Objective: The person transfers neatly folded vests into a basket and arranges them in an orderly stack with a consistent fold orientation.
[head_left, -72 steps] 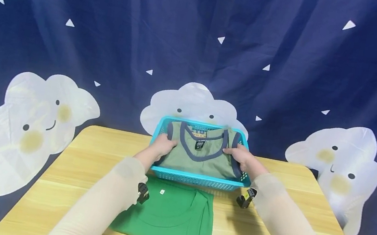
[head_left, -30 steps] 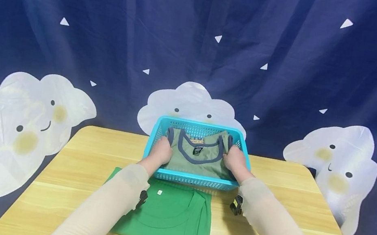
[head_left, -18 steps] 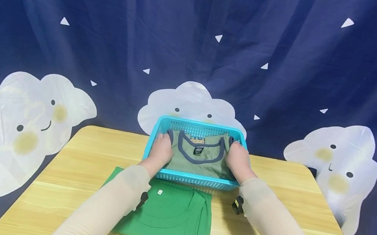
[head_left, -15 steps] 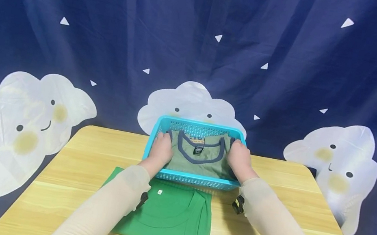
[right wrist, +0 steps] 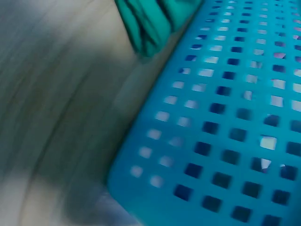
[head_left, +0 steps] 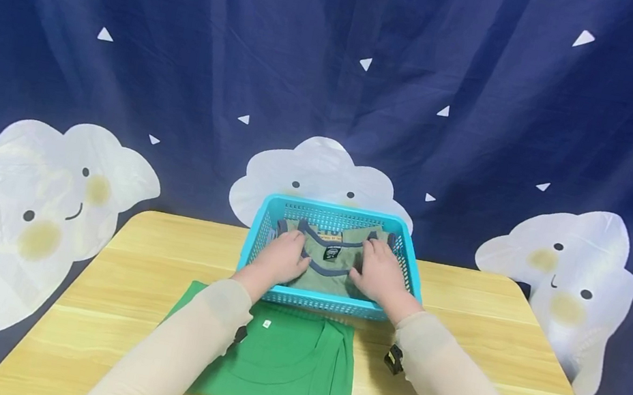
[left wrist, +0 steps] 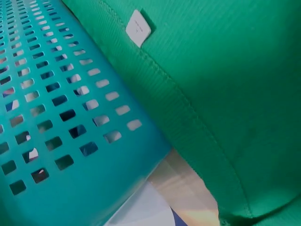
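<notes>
An olive garment (head_left: 328, 283) is touched by the left hand (head_left: 279, 259) and right hand (head_left: 382, 274), both unclenched, inside a turquoise basket (head_left: 325, 302) at the center of the frame. A folded green shirt (head_left: 284, 365) is seen on the counter (head_left: 495, 322), lower center.

The blue basket (head_left: 325, 302) is open above, but its walls bar the sides. Between the left hand (head_left: 281, 257) and right hand (head_left: 382, 273) a gap lies over the khaki shirt (head_left: 330, 284). A green shirt (head_left: 290, 366) covers the near side; bare counter (head_left: 487, 335) flanks both ends.
</notes>
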Motion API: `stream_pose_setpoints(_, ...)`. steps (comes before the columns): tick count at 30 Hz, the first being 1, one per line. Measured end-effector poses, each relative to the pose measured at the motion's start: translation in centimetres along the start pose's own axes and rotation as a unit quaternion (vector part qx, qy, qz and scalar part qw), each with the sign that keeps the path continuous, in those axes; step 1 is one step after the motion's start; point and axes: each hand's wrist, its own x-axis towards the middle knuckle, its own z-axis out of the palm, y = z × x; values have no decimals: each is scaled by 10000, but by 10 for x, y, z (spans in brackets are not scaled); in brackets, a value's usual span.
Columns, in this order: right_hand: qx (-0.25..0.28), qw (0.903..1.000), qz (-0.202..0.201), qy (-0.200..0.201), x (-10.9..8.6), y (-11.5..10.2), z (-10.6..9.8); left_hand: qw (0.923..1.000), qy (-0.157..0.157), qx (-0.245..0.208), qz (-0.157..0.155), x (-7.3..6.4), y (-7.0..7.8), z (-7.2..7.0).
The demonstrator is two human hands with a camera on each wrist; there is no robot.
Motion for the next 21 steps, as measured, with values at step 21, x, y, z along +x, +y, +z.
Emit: stream_pose_setpoints(21,389,9711,867,-2188,0,6,7,9709,-2304,158,-627,11,-18,22)
